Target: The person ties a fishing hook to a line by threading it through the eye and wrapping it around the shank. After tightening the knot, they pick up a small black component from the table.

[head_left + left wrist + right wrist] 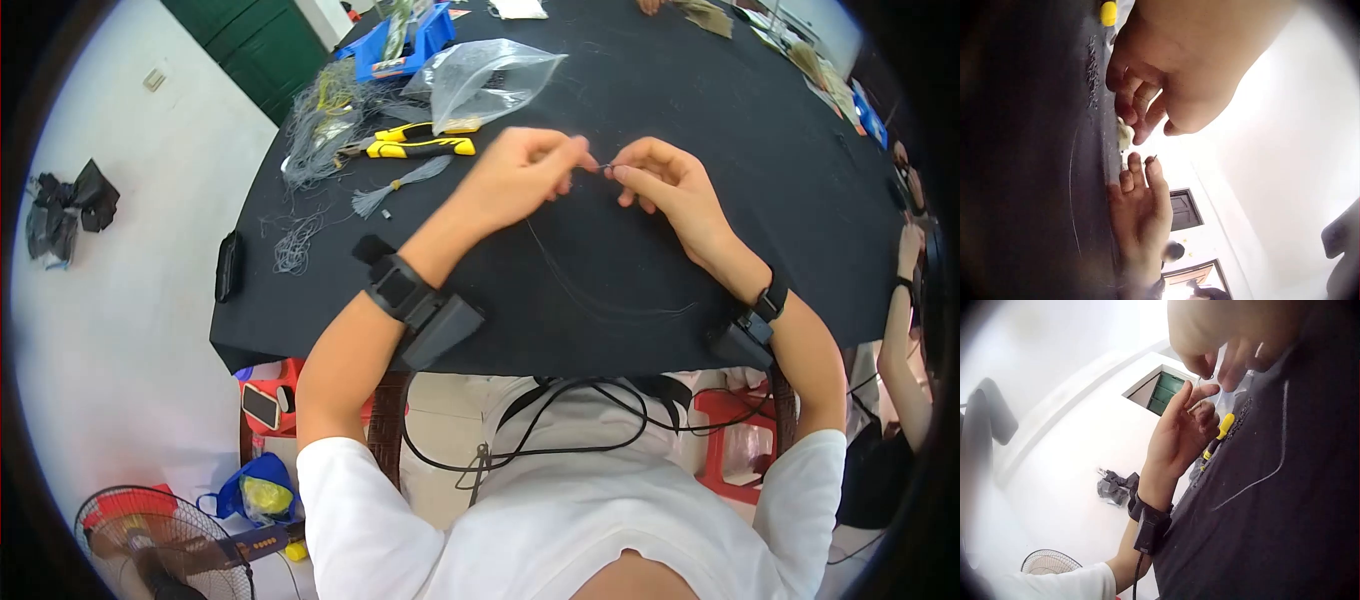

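Over the dark tabletop my left hand and right hand meet with fingertips close together. Between thumb and index finger, the right hand pinches the end of a thin grey strand. The left fingers are bent in toward that same end, pinching the strand at the small gap between the hands. A fine loop shows there in the right wrist view, close to the right fingertips. From below the left hand, the strand's loose length trails in a curve over the cloth toward the right.
Yellow-and-black pliers lie left of the hands, near a tied bundle of grey strands. Beyond are a tangled heap of strands, a clear plastic bag and a blue bin. A black case sits at the left edge.
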The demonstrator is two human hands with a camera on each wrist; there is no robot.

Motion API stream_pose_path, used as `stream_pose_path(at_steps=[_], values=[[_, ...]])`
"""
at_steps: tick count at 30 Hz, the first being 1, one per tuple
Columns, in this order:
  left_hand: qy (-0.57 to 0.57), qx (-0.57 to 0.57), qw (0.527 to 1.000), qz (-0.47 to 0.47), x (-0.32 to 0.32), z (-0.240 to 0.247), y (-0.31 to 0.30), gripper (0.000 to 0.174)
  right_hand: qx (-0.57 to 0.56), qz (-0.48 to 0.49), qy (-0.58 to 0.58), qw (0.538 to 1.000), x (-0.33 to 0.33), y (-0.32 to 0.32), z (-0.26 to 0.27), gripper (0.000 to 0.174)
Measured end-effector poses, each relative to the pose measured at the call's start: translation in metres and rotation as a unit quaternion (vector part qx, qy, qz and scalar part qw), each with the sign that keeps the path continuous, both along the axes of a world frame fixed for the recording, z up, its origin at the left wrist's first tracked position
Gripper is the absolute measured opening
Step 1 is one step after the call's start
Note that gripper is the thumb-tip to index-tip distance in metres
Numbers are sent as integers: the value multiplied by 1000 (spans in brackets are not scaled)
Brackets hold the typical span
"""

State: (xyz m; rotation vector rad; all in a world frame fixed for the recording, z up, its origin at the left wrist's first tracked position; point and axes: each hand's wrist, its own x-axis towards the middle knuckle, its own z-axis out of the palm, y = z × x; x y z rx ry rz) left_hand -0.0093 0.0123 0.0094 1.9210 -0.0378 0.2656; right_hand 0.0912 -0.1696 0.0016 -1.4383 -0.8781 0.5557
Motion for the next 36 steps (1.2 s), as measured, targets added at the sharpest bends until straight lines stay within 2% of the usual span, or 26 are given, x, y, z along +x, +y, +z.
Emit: stream_pose_path(at_steps=[1, 2, 4, 6, 7, 8, 10, 13, 17, 20, 27, 36], values=[[4, 78, 997, 8, -1, 6, 6, 39, 7, -1, -10, 1000, 0, 0, 0, 16], [16, 110, 994, 18, -3, 11, 13, 40, 15, -3, -21, 1000, 1, 0, 1, 15], [129, 118, 984, -16, -13, 32, 28, 40, 4, 7, 2, 1000, 4, -2, 5, 15], [268, 155, 944, -112, -24, 51, 38, 38, -3, 17, 14, 1000, 3, -5, 5, 12], [300, 241, 915, -125, -30, 58, 35, 33, -4, 23, 12, 1000, 4, -4, 3, 10], [340, 260, 896, -122, -34, 65, 31, 23, -6, 31, 9, 999, 4, -3, 2, 8], [155, 160, 963, -153, -29, 46, 39, 16, -22, 53, 6, 998, 3, -3, 2, 9], [-25, 287, 958, 0, -14, 30, 34, 15, -7, 87, 17, 996, 1, -1, 2, 9], [-53, 310, 949, 6, -7, 13, 21, 19, -11, 82, -2, 997, 2, -1, 1, 10], [-72, 368, 927, -15, -5, -1, 14, 20, -8, 77, 0, 997, 3, -2, 0, 10], [-37, 351, 935, -41, -5, 6, 13, 13, -2, 79, 13, 997, 2, 0, 0, 10], [-32, 366, 930, 0, -8, 8, 4, 14, -15, 73, 1, 997, 3, -1, 0, 11]])
